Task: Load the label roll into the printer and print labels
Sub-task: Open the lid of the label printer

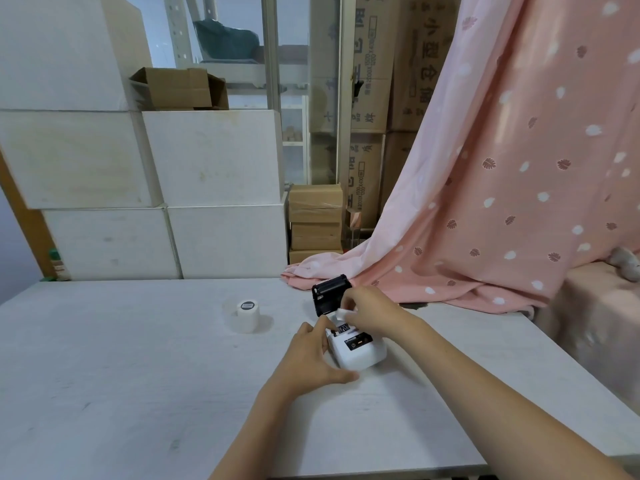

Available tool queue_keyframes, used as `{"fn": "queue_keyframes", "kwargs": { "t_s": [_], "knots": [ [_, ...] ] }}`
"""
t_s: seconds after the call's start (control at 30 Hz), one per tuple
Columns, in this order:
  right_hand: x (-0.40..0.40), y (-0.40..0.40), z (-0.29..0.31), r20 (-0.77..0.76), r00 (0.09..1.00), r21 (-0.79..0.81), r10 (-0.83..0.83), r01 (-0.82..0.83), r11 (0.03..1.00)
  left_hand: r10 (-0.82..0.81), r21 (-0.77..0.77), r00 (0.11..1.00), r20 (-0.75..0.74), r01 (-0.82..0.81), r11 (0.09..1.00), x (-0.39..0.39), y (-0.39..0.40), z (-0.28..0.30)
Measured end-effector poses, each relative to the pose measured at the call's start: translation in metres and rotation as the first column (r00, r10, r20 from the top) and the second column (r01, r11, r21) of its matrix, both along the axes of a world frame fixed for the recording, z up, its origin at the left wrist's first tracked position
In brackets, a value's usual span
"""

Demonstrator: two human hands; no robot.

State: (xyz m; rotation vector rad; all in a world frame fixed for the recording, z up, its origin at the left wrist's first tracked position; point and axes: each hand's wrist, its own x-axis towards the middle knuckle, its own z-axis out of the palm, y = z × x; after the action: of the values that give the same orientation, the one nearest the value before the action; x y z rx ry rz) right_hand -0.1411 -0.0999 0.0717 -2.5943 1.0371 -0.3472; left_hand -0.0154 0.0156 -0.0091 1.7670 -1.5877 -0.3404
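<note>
light: soft, even, bright | shadows: faint | edges: wide-angle bowing | focus: slightly soft

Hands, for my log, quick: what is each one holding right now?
Left hand: grips the printer.
Right hand: pinches a label roll.

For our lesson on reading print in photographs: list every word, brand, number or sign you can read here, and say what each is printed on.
"小型仓储": printed down the tall brown carton beside the curtain.
"2000X400": small print on the neighbouring carton, only roughly legible; its large characters are unclear.
Brand word on the printer, on its black panel: too small to read.
Dark sticker on top of the roll on the table: too blurred to read.
</note>
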Motion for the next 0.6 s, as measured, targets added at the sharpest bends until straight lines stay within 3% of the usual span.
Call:
{"fn": "queue_keyframes", "kwargs": {
  "t_s": [0.13,0.2,0.37,0.6],
  "knots": [
    [-0.006,0.002,0.001,0.248,0.966,0.068,-0.077,0.062,0.996,0.007,-0.007,1.0,-0.006,-0.007,1.0,-0.001,0.002,0.001],
    [-0.014,-0.001,-0.001,0.289,0.947,0.079,-0.142,0.124,0.989,0.009,-0.01,1.0,-0.006,-0.01,1.0,-0.002,0.003,0.002],
    [-0.047,-0.015,-0.019,0.247,0.923,0.145,-0.295,0.265,0.953,0.004,-0.006,1.0,0.008,-0.004,1.0,-0.001,0.002,0.001],
    [-0.08,-0.022,-0.052,0.085,0.925,0.096,-0.369,0.361,0.928,0.017,0.019,1.0,0.016,-0.017,1.0,0.0,0.0,-0.002]
  ]
}}
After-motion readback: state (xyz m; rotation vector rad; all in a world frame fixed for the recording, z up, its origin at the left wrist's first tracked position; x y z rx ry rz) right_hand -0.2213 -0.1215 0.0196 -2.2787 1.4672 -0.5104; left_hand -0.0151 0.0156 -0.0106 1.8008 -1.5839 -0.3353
